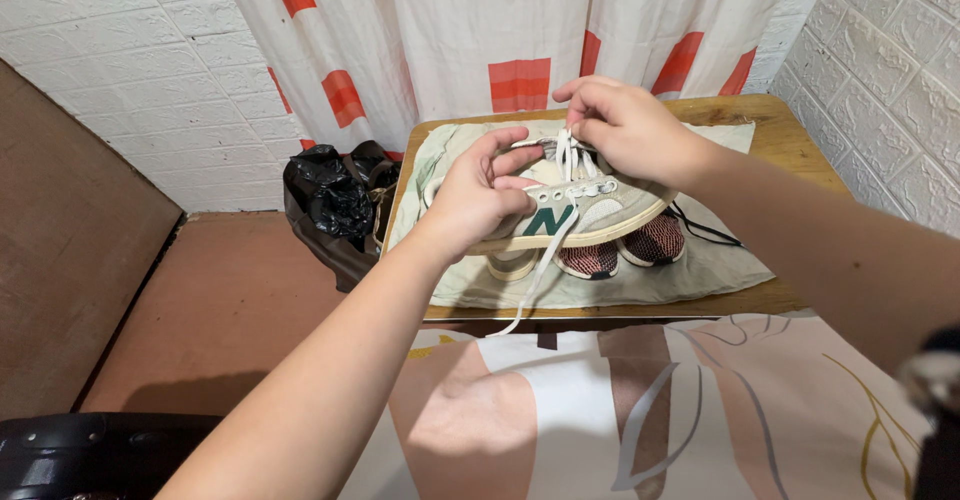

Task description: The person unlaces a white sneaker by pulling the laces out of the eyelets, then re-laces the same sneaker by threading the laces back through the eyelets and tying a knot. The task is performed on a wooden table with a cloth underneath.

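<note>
- Sneaker [590,210]: grey-beige with a green side mark, held on its side above a pale cloth [700,270] on a wooden table [790,130].
- Left hand [475,200]: closed around the sneaker's heel end, thumb and fingers gripping it.
- Right hand [625,125]: fingers pinched on the white lace [545,260] at the eyelets; the lace's loose end hangs past the table edge.
- Two more shoes [625,250]: pink-patterned soles, lying on the cloth just under the held sneaker.
- Black plastic bag [335,200]: on the floor, left of the table.
- Curtain [500,30]: white with red squares, behind the table.
</note>
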